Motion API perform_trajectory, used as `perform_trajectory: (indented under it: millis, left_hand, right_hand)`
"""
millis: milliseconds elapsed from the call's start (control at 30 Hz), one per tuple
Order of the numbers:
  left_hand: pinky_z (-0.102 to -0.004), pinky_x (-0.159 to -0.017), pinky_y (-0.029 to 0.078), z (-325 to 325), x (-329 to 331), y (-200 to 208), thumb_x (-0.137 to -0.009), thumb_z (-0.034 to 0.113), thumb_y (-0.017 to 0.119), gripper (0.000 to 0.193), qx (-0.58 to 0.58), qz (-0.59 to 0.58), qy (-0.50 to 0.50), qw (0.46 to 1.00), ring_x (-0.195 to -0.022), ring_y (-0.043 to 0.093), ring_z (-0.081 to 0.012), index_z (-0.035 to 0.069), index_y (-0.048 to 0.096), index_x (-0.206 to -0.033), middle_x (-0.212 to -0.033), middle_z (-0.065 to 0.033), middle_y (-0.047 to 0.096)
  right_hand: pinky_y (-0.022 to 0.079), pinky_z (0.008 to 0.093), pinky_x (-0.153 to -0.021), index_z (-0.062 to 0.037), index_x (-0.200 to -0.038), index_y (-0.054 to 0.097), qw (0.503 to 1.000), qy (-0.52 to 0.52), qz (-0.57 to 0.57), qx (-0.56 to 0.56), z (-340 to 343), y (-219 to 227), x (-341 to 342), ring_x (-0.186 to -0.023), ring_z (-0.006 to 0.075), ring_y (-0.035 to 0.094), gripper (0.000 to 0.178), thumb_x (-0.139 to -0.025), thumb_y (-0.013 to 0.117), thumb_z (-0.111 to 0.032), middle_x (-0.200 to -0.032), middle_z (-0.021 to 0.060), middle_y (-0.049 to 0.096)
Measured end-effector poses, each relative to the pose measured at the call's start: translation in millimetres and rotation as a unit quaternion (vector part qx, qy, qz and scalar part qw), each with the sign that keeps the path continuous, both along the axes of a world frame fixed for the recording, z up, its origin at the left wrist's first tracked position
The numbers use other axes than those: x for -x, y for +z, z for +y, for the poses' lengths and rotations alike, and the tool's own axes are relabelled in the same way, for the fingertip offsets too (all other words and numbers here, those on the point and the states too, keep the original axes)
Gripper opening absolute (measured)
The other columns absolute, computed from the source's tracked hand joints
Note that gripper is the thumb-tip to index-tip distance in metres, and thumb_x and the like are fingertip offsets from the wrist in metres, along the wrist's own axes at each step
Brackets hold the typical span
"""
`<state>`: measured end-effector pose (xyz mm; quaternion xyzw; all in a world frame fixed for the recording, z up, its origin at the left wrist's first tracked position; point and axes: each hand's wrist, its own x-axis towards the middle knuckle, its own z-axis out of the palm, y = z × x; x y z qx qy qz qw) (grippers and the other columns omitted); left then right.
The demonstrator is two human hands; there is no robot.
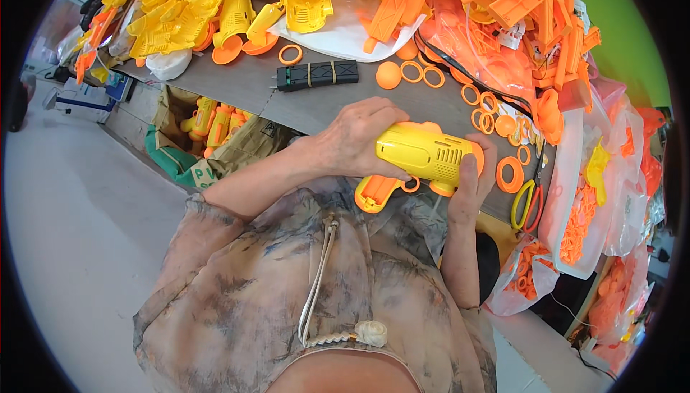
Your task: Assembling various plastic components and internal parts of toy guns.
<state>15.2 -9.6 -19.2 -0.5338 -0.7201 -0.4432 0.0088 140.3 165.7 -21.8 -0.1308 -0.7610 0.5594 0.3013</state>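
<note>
My left hand (357, 138) grips the rear of a yellow plastic toy gun body (424, 153) with an orange handle (376, 192) and orange trim. My right hand (471, 181) clasps its front end from below, thumb up against the orange nose. Both hands keep the toy just above the near edge of the grey worktable (251, 87), close to my chest.
Heaps of yellow shells (180, 5) and orange parts (503, 5) cover the back of the table. Orange rings (510, 174), a black block (317, 74) and yellow-handled scissors (522, 204) lie nearby. Bags of orange pieces (582, 220) hang at right. A box of finished toys (212, 123) sits below the table.
</note>
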Motion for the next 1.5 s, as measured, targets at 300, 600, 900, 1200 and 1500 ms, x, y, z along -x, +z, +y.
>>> perform_trajectory:
  millis: [300, 600, 900, 1200, 1500]
  left_hand:
    - [-0.034, -0.072, 0.049, -5.6, -6.3, -7.3, -0.046, 0.027, 0.09, 0.07, -0.052, -0.153, 0.086, 0.983, -0.082, 0.061, -0.0251, -0.002, 0.055, -0.1, -0.092, -0.0141, 0.06]
    - [-0.0312, -0.076, 0.047, -21.1, -13.1, 5.8, -0.05, 0.031, 0.089, 0.073, -0.046, -0.222, 0.114, 0.967, -0.086, 0.058, -0.0199, 0.001, 0.053, -0.106, -0.094, -0.0098, 0.058]
    - [-0.0328, -0.076, 0.043, -148.2, 76.4, -5.2, -0.07, 0.011, 0.074, 0.025, -0.006, 0.136, 0.465, 0.875, -0.086, 0.054, -0.0233, 0.007, 0.068, -0.093, -0.093, -0.0087, 0.06]
    - [-0.029, -0.072, 0.043, -140.4, 99.6, -11.9, -0.07, 0.01, 0.074, 0.015, -0.002, 0.053, 0.407, 0.912, -0.083, 0.054, -0.0183, 0.006, 0.07, -0.085, -0.085, -0.0041, 0.06]
    - [-0.023, -0.071, 0.044, -147.1, 93.6, 8.3, -0.088, 0.016, 0.059, 0.019, -0.283, -0.398, 0.225, 0.843, -0.078, 0.056, -0.0102, -0.002, 0.063, -0.091, -0.084, -0.0041, 0.063]
  right_hand:
    - [0.04, 0.0252, -0.074, -0.0007, -0.105, 0.048, 0.996, 0.033, 0.014, 0.078, -1.7, -5.4, 6.8, -0.083, 0.0108, 0.047, 0.027, -0.089, 0.052, -0.022, -0.091, 0.0054, 0.052]
    - [0.042, 0.0232, -0.07, 0.0011, -0.109, 0.047, 0.997, 0.061, -0.007, 0.036, 2.3, -10.1, 4.1, -0.081, 0.0113, 0.052, 0.031, -0.092, 0.044, -0.025, -0.091, 0.008, 0.054]
    - [0.045, 0.0223, -0.067, 0.0016, -0.11, 0.047, 0.998, 0.04, -0.006, 0.054, 16.4, -19.5, -1.0, -0.077, 0.0114, 0.056, 0.03, -0.092, 0.044, -0.022, -0.089, 0.0082, 0.056]
    - [0.044, 0.0221, -0.065, 0.002, -0.11, 0.047, 0.996, 0.06, 0.0, 0.071, 16.0, -19.5, -2.2, -0.075, 0.0099, 0.054, 0.031, -0.09, 0.046, -0.022, -0.088, 0.0071, 0.055]
    - [0.046, 0.0246, -0.068, 0.0012, -0.109, 0.047, 0.978, 0.044, 0.008, 0.202, 13.3, -7.6, 0.3, -0.08, 0.014, 0.058, 0.034, -0.094, 0.039, -0.028, -0.092, 0.0098, 0.057]
